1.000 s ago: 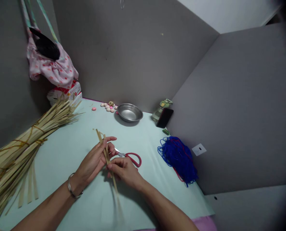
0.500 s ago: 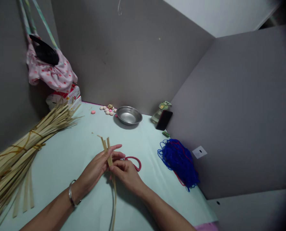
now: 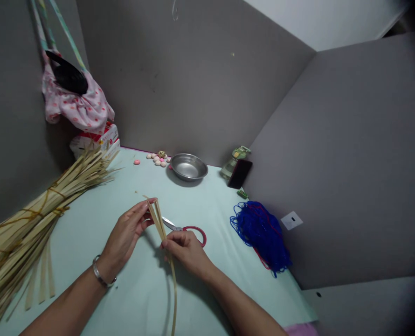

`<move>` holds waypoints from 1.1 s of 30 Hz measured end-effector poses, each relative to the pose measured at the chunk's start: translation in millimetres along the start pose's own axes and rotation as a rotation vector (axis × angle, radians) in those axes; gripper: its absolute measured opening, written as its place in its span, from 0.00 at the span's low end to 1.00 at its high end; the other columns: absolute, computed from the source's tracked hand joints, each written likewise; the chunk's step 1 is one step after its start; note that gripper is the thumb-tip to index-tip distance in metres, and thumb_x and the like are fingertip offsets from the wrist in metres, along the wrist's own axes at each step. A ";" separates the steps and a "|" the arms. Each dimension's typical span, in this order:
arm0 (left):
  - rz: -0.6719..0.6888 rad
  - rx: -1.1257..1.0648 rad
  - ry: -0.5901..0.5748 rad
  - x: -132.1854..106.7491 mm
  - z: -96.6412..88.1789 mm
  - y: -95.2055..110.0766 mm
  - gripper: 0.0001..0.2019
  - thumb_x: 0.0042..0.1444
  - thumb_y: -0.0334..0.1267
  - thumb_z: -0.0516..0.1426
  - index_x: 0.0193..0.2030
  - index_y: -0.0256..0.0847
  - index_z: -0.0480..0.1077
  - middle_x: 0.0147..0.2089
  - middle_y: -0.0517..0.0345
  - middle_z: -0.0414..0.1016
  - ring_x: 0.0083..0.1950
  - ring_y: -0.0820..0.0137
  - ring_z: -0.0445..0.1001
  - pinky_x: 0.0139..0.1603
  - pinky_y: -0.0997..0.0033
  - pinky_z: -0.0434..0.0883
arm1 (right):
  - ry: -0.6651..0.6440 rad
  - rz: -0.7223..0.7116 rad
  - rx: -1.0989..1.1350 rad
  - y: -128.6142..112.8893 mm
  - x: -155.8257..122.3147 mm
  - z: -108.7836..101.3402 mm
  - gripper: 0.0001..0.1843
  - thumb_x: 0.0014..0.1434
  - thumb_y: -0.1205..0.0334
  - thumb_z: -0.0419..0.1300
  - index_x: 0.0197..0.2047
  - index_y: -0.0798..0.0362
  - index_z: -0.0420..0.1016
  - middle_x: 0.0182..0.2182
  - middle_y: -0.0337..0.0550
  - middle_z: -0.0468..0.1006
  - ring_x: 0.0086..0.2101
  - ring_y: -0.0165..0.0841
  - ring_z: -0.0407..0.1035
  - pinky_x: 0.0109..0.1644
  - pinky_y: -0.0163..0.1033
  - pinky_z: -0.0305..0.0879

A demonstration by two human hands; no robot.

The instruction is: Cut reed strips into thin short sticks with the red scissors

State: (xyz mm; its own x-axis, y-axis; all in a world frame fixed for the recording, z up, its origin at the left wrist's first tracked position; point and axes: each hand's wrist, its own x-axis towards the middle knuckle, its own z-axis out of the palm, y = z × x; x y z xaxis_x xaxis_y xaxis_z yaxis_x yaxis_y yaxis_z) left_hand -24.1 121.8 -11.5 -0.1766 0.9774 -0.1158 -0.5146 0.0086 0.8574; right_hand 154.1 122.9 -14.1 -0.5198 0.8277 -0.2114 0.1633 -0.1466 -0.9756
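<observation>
A reed bundle (image 3: 25,228) lies far left on the table (image 3: 99,280). Thin strips (image 3: 158,219) stand between the hands — right hand (image 3: 184,249) pinches them midway, left hand (image 3: 125,233) fingers their upper tips. Scissors (image 3: 188,229) lie just behind.

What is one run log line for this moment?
left hand: pinches strips' top | right hand: grips strips | scissors: on table

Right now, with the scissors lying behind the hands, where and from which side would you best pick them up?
Probably by the red handle loops, coming from the right: they point toward the blue cord and lie bare on the table, while the blades run under the strips both hands hold.
</observation>
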 end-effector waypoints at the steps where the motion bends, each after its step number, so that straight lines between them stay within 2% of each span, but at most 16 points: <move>1: 0.000 0.001 0.002 0.2 -0.3 0.0 0.14 0.55 0.45 0.65 0.45 0.42 0.79 0.44 0.56 0.78 0.44 0.70 0.73 0.43 0.77 0.74 | 0.002 0.006 0.011 -0.9 -0.3 0.2 0.16 0.55 0.51 0.63 0.31 0.58 0.77 0.18 0.38 0.72 0.19 0.26 0.64 0.25 0.32 0.59; 6: -0.007 0.007 -0.001 -0.3 1.5 -0.3 0.10 0.52 0.42 0.68 0.36 0.40 0.77 0.38 0.60 0.77 0.40 0.72 0.74 0.42 0.77 0.74 | -0.001 0.011 0.094 -4.2 -0.4 0.7 0.16 0.54 0.51 0.64 0.32 0.57 0.75 0.17 0.36 0.71 0.17 0.25 0.62 0.22 0.31 0.56; 14: -0.043 0.038 -0.041 -1.3 4.3 -2.9 0.12 0.49 0.43 0.69 0.36 0.39 0.77 0.36 0.59 0.77 0.37 0.70 0.76 0.40 0.72 0.76 | 0.035 -0.004 0.090 -2.5 1.1 -1.1 0.13 0.56 0.54 0.62 0.30 0.57 0.74 0.17 0.36 0.72 0.15 0.22 0.54 0.20 0.30 0.48; 26: -0.082 0.073 -0.088 -1.0 3.2 -4.5 0.11 0.51 0.43 0.68 0.34 0.38 0.76 0.31 0.59 0.76 0.35 0.70 0.74 0.38 0.72 0.78 | 0.045 -0.008 0.066 -4.6 -0.1 -3.5 0.13 0.57 0.53 0.61 0.31 0.57 0.75 0.17 0.36 0.73 0.15 0.22 0.54 0.19 0.30 0.48; 33: -0.042 0.081 -0.047 0.6 1.3 -0.3 0.11 0.51 0.44 0.67 0.34 0.40 0.76 0.33 0.60 0.75 0.36 0.71 0.74 0.37 0.74 0.76 | -0.010 -0.001 0.065 -2.4 0.1 -5.3 0.15 0.57 0.52 0.62 0.31 0.57 0.75 0.18 0.37 0.74 0.15 0.22 0.56 0.19 0.30 0.49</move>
State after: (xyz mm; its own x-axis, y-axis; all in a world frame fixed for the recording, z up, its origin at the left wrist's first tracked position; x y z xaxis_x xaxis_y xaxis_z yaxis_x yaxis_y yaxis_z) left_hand -22.9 122.6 -11.2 -0.1155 0.9847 -0.1304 -0.4507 0.0650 0.8903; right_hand 158.1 126.3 -11.5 -0.5280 0.8226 -0.2111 0.1080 -0.1815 -0.9774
